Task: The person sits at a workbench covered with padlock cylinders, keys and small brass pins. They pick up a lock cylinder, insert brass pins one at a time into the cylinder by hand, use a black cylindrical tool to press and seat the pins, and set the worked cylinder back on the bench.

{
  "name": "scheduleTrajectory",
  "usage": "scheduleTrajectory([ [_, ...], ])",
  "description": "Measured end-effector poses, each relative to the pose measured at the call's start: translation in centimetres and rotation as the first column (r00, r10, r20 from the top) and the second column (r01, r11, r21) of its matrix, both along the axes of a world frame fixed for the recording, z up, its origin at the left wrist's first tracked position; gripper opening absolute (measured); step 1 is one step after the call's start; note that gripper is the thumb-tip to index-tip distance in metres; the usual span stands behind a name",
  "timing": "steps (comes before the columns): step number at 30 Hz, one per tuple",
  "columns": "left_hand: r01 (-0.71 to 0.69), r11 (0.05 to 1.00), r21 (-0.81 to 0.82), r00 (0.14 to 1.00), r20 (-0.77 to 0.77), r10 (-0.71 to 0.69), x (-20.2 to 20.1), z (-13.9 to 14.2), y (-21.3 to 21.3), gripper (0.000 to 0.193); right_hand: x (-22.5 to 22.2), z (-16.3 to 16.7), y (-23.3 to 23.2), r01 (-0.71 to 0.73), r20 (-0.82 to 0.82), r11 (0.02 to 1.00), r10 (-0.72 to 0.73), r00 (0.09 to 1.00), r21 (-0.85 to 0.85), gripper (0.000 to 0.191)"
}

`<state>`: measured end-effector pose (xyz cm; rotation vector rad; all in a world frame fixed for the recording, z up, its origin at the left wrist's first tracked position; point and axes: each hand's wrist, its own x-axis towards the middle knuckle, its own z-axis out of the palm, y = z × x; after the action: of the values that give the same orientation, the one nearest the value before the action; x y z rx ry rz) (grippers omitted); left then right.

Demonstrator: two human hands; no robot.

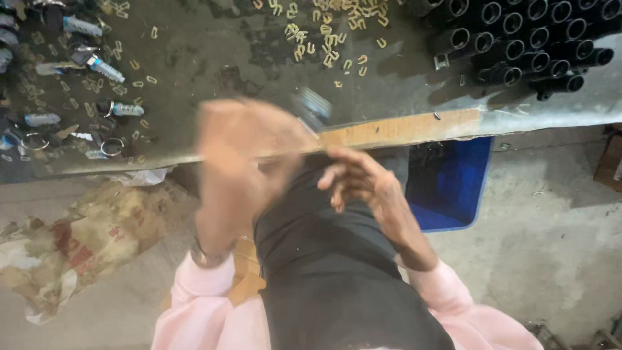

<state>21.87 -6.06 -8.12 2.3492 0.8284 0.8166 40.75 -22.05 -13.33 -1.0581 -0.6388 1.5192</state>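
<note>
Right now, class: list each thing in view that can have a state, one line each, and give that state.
Left hand: raised, blurred, contents unclear.
Right hand: fingers curled, nothing visibly held.
Black tubes: stacked, open ends showing.
Small brass clips: scattered loose on the workbench.
Blue bin: under the bench edge.

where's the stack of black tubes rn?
Head view, top right: the black tubes lie piled on the workbench, open ends toward the camera, right of the scattered tan clips and above the blue bin.

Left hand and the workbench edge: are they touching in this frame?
Cannot tell. In the head view the left hand is smeared by motion blur where it overlaps the workbench edge, so neither contact nor a gap shows plainly.
</note>
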Motion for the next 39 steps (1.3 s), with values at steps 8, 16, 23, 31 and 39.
scheduleTrajectory([
  [8,-0.034,0.999,0.030,0.990,-0.139,0.038,1.5,-1.9,-1.3,0.051,0.0,-0.1,-0.4,0.191,0.509,0.980,-0.193,0.839,0.056,0.045],
  [16,0.087,0.988,0.129,0.989,-0.128,-0.071,1.1,-4.7,-4.2,0.031,0.5,0.5,-1.5,0.222,0.569,0.939,-0.337,0.750,0.264,0.066],
  [23,-0.036,0.823,-0.567,0.941,0.258,0.219,0.9,-3.8,-6.1,0.022,0.3,0.6,-1.8,0.076,0.724,0.923,-0.344,0.598,0.376,0.057],
  [31,0.274,0.423,-0.864,0.808,0.445,0.386,1.9,-4.3,-6.4,0.012,-0.3,-0.4,-2.7,0.238,0.143,0.919,-0.293,0.945,0.313,0.045],
  [39,0.214,0.502,-0.838,0.840,0.420,0.343,1.7,-4.4,-6.5,0.011,-0.6,1.4,-1.3,0.137,0.110,0.989,-0.130,0.985,-0.061,0.048],
])
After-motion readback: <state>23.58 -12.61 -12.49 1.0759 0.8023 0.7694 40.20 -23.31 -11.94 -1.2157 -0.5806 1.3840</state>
